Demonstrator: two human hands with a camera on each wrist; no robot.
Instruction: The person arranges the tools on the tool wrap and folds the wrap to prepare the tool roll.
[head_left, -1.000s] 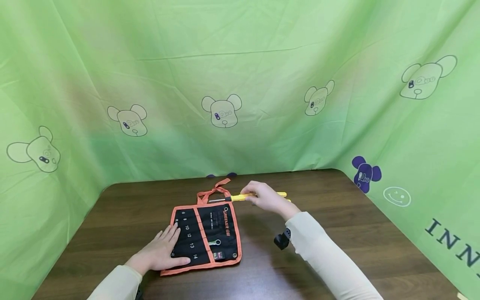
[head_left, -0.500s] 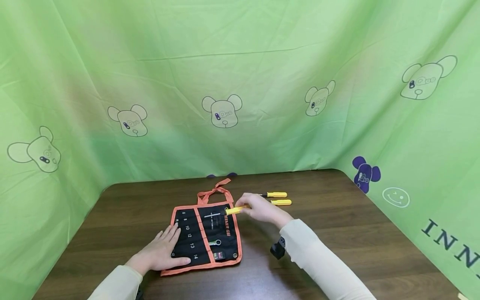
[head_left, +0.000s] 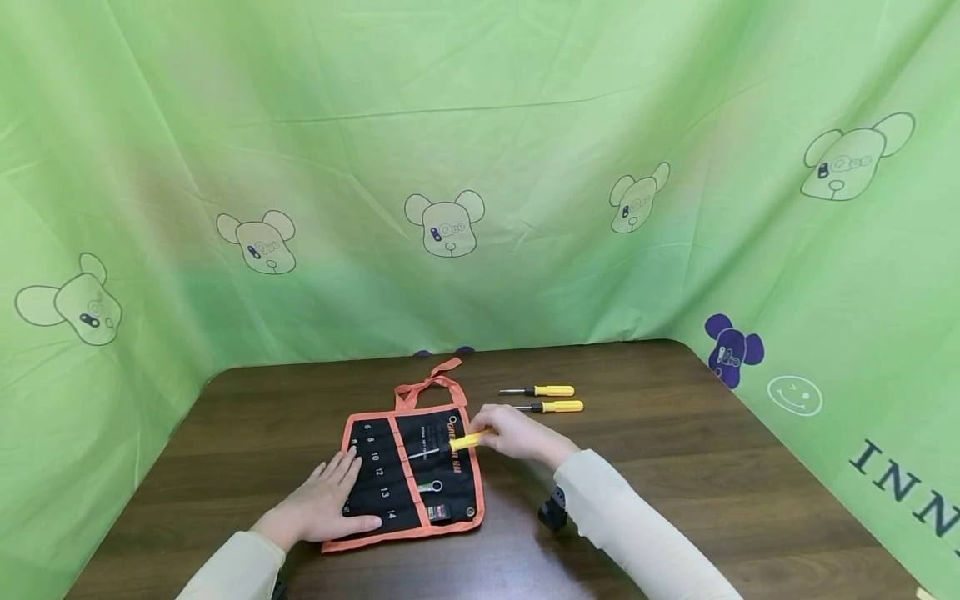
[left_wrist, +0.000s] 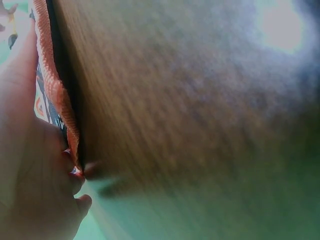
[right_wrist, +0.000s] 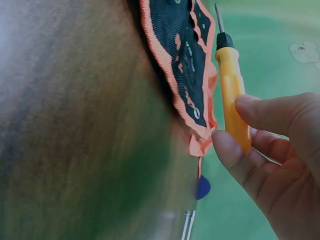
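Note:
A black tool roll (head_left: 403,502) with orange edging and numbered pockets lies spread on the table. My left hand (head_left: 324,498) rests on its left part, fingers extended. In my right hand (head_left: 519,433), a yellow-handled screwdriver (head_left: 468,440) is pinched between thumb and fingers. Its shaft points left over the roll's right panel, tip close to the orange strip along the pocket mouths. The right wrist view shows the screwdriver's handle (right_wrist: 231,92) with a black collar and thin metal shaft. The ring end of a wrench (head_left: 431,486) sticks out of a pocket below it.
Two more yellow-handled items, an upper screwdriver (head_left: 553,391) and a lower screwdriver (head_left: 561,407), lie beyond the right hand. An orange tie strap (head_left: 431,386) trails from the roll's far edge. A green printed curtain (head_left: 480,292) hangs behind the wooden table (head_left: 660,467).
My right hand has carried the screwdriver from beyond the roll's far right corner toward me, over its right panel. The two other screwdrivers have come into fuller view. My left hand stays put.

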